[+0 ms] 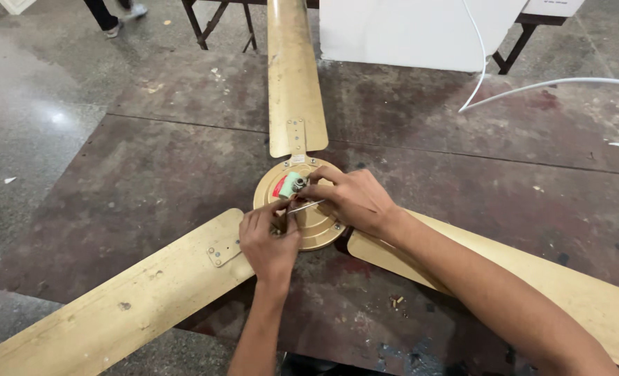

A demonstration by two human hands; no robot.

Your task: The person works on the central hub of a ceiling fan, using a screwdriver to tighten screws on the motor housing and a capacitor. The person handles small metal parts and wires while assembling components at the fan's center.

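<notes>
A: What do the hands have at the hub?

B: In the head view, the gold ceiling fan (302, 209) lies flat on the worn metal table (462, 153). The left hand (269, 240) is pinched shut on the near end of a thin metal rod (308, 205), over the near rim of the motor hub (316, 226). The right hand (351, 198) curls closed around the parts at the hub's centre, beside a small pale green piece (289, 184) with red under it. What exactly its fingertips clamp I can't tell; they cover it.

A: How would the fan handle?

B: I'd judge the hub heavy and stiff, the three blades (292, 76) thin sheet that flexes if lifted by a tip. Better to take it at the hub or at the blade brackets. The rod looks light and easy to drop.

A: And around it?

B: The table is stained and scuffed, with small bits near the right forearm. Beyond the hub's far blade stands a white panel (407, 31); white cables (532, 87) trail to its right. The speckled floor (38, 111) lies left, with someone's feet (118, 14) at the far edge.
</notes>
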